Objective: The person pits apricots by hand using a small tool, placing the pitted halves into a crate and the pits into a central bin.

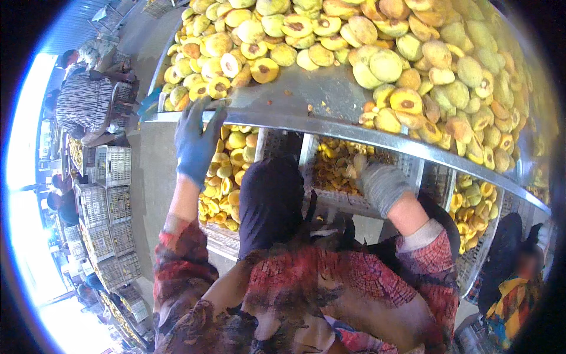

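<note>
My left hand (194, 144), in a blue-grey glove, reaches over the metal rim of the sorting table (300, 123). Its thumb and fingers are spread, with bare rim showing between them. Just beyond the fingertips lie halved peaches (219, 87), some with the brown pit still in the flesh. My right hand (384, 183), in a grey knitted glove, is lower, below the rim and over a crate of brown pits and scraps (331, 170). Its fingers are blurred, and whether they hold anything is unclear.
Peach halves (460, 88) are heaped across the table. Under it, crates of pitted halves stand left (227, 177) and right (473, 208) of my legs. A person (515, 287) sits at the lower right. Stacked crates (104, 217) and other people (86, 97) are at the left.
</note>
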### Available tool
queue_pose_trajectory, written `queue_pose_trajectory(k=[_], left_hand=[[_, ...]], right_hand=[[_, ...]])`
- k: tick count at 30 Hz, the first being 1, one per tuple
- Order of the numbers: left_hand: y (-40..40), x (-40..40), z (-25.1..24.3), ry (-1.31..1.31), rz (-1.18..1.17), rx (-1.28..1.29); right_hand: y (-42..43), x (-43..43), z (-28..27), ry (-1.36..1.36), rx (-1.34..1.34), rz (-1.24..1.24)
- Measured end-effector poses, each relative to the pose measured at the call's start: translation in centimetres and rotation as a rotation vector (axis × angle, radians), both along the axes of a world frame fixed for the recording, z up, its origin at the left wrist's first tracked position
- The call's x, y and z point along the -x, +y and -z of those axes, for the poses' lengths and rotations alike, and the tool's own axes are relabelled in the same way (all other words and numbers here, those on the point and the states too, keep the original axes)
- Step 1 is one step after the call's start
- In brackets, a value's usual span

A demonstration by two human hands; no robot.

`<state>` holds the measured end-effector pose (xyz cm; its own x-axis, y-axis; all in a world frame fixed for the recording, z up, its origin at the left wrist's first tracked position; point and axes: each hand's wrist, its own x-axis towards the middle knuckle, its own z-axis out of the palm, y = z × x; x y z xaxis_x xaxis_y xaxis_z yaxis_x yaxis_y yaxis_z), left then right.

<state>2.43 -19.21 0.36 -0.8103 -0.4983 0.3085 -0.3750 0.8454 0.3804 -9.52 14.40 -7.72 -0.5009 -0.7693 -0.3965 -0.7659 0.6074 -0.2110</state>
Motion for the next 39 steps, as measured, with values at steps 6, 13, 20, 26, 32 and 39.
queue_pose_trajectory(k=[6,13,20,26,32,39], left_hand=[[-6.0,11.5,1.5,-0.154,0.090,0.378],[-6.6,11.2,1.4,-0.363,0.132,0.129],[1.5,7.8,0.5,0.422,0.130,-1.381],[13.4,6.3,1.6,0.516,0.168,-1.793],[16.3,6.2,3.1,0.304,0.517,-0.737],[16.6,6.7,3.8,0.377,0.608,-0.251]], right_hand=[[-1.2,-2.1,0.4,0.036,0.136,-0.155],[-1.7,-1.7,-0.4,-0.211,0.300,-0.057],[-2.9,-1.2,-3.6,-0.407,0.746,0.211],[-3.2,-1.3,-4.6,-0.175,0.964,0.248],[-2.0,-1.2,-5.4,-0.313,0.852,0.345],[-1.8,-1.5,-4.9,-0.105,0.658,0.339]])
